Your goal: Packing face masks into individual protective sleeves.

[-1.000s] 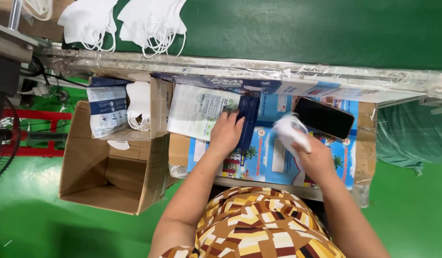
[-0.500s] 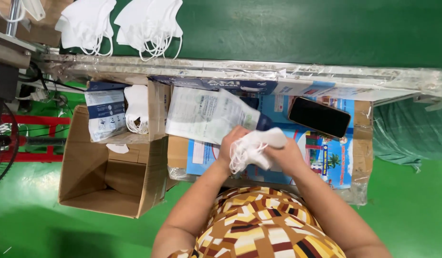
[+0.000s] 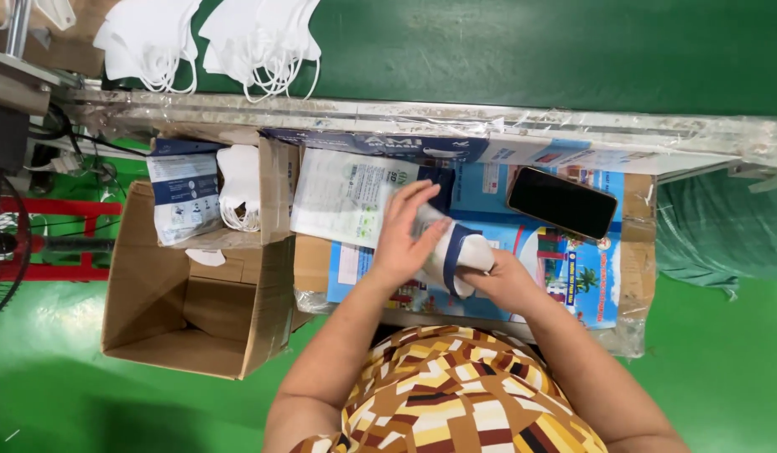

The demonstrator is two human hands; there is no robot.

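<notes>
Now we are pushing the masks (image 3: 468, 256) into the bag (image 3: 355, 201), we think. Our right hand (image 3: 506, 281) is closed around the white bunch, near the front edge of the table (image 3: 632, 277). Our left hand (image 3: 403, 239) lies flat and open on the bag's mouth. The bunch lies long from left to right, pointing left at the bag. Next it likely needs a straight push left.
</notes>
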